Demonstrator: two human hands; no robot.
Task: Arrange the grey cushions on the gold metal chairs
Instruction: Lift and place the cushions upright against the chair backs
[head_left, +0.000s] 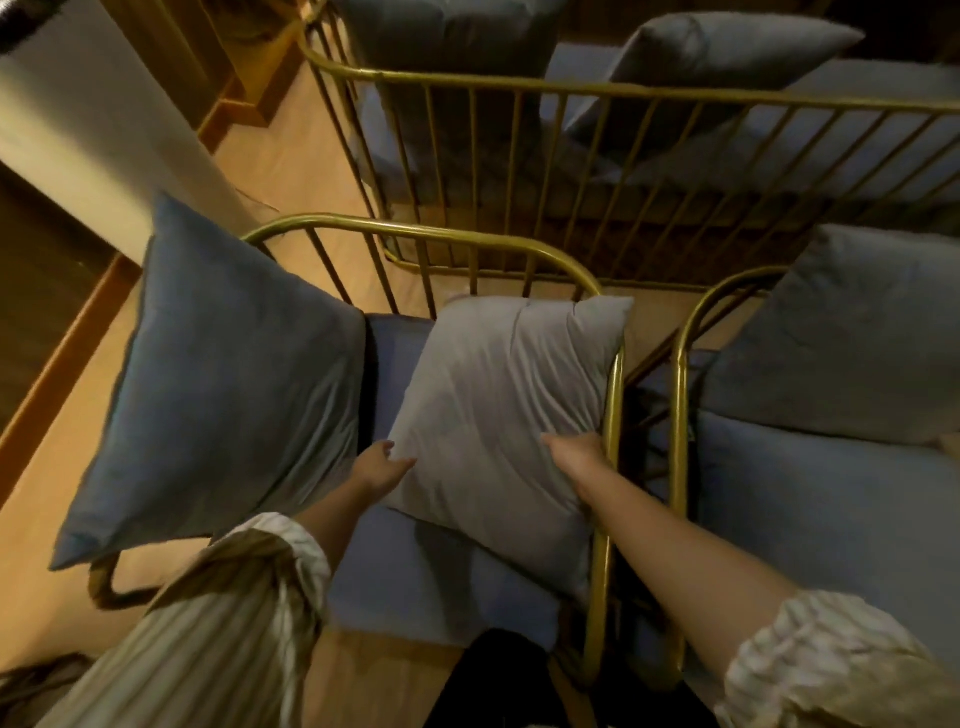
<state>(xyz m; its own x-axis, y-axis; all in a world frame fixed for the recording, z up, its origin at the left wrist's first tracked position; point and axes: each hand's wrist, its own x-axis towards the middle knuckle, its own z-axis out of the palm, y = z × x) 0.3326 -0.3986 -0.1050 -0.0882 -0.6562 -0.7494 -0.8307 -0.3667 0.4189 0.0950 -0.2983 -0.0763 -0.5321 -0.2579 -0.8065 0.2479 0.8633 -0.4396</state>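
A light grey cushion (504, 395) leans against the right side rail of the nearest gold metal chair (613, 395), resting on its blue-grey seat pad (431, 577). My left hand (382, 467) grips the cushion's lower left edge. My right hand (576, 452) holds its lower right edge beside the rail. A bigger dark grey cushion (228, 384) lies tilted over the same chair's left side, untouched.
A second gold chair (680, 374) stands close on the right with a grey cushion (852, 338) on its seat. Beyond, a larger gold-railed seat (571, 93) holds more grey cushions (727, 52). Wooden floor and a pale pillar (104, 135) lie to the left.
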